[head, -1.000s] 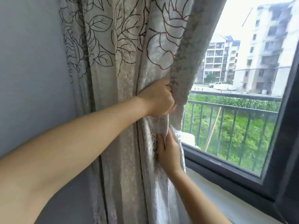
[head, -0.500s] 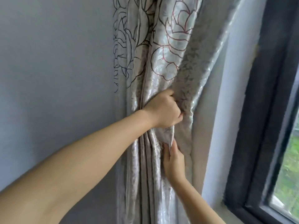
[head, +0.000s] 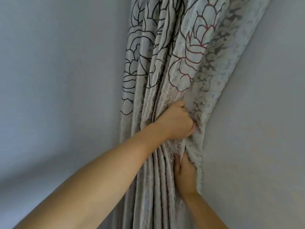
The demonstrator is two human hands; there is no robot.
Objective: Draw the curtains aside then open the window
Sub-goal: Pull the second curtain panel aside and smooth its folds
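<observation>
A beige curtain point(head: 166, 66) with outlined rose patterns hangs bunched into tight folds against the wall. My left hand point(head: 175, 120) is a fist clamped on the gathered folds at mid height. Just below it, my right hand point(head: 184, 174) presses into the fabric with its fingers tucked under the curtain's right edge, gripping it. The window is out of view.
Plain grey wall point(head: 57, 80) fills the left side. To the right of the curtain there is more pale wall point(head: 257, 129). Both forearms reach up from the bottom of the frame.
The curtain has been pulled further left with both hands holding it, and my view has turned left. The window and its dark frame have slid out of sight on the right.
</observation>
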